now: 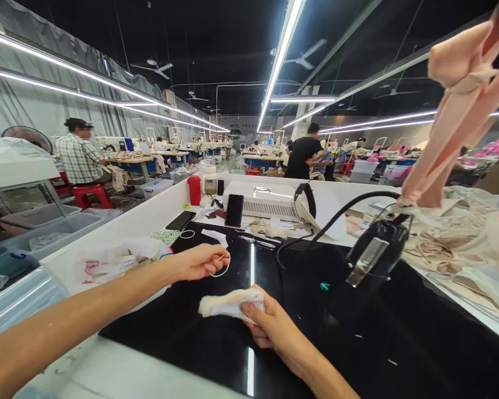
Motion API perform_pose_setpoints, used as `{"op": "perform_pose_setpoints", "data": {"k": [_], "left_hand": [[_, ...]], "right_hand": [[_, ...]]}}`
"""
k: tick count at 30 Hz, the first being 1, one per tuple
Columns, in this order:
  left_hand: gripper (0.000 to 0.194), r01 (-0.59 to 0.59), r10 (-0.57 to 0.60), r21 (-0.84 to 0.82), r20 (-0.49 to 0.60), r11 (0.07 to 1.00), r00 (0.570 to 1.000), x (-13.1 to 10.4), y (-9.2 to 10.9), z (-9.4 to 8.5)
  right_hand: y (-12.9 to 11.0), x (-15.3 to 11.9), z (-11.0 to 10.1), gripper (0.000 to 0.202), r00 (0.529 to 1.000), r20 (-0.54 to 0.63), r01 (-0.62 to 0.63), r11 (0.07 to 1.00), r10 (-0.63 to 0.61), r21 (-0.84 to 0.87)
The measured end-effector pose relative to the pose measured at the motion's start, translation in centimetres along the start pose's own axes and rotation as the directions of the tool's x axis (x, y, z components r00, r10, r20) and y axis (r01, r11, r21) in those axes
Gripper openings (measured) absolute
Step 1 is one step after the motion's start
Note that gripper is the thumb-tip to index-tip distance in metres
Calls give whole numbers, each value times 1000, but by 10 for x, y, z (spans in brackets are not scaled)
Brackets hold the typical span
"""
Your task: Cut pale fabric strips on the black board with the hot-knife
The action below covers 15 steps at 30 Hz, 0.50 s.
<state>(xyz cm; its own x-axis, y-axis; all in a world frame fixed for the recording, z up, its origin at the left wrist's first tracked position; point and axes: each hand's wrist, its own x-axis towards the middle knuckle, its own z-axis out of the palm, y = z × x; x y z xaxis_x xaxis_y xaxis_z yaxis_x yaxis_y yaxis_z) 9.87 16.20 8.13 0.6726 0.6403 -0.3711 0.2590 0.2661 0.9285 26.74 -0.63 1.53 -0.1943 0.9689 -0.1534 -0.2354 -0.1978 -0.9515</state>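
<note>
My left hand (pixel 203 261) is closed on a thin pale cord (pixel 221 272), which hangs in a small loop from the fingertips. Lower and to the right, my right hand (pixel 266 321) pinches a folded cream and white cloth piece (pixel 228 305) between thumb and fingers. The cloth points left, held above the glossy black mat (pixel 183 343). The two hands are apart. Left of my left hand lies a clear plastic bag (pixel 112 260) with white pieces in it, near a bundle of pale green cord (pixel 166 236).
A black device with a metal plate (pixel 368 260) stands on the right, its cable curving left. Beige fabric (pixel 461 238) is heaped beyond it. Pink cloth strips (pixel 444 127) hang at upper right. A phone (pixel 234 210) leans upright at the back. People sit and stand farther off.
</note>
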Motion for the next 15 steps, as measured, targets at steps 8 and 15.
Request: {"op": "perform_pose_setpoints", "data": {"k": [8, 15], "left_hand": [[36, 53, -47, -64, 97, 997, 994, -36, -18, -24], [59, 75, -115, 129, 339, 989, 934, -29, -26, -19]], "right_hand": [[-1, -3, -3, 53, 1000, -13, -23, 1000, 23, -15], [2, -3, -8, 47, 999, 21, -40, 997, 42, -58]]}}
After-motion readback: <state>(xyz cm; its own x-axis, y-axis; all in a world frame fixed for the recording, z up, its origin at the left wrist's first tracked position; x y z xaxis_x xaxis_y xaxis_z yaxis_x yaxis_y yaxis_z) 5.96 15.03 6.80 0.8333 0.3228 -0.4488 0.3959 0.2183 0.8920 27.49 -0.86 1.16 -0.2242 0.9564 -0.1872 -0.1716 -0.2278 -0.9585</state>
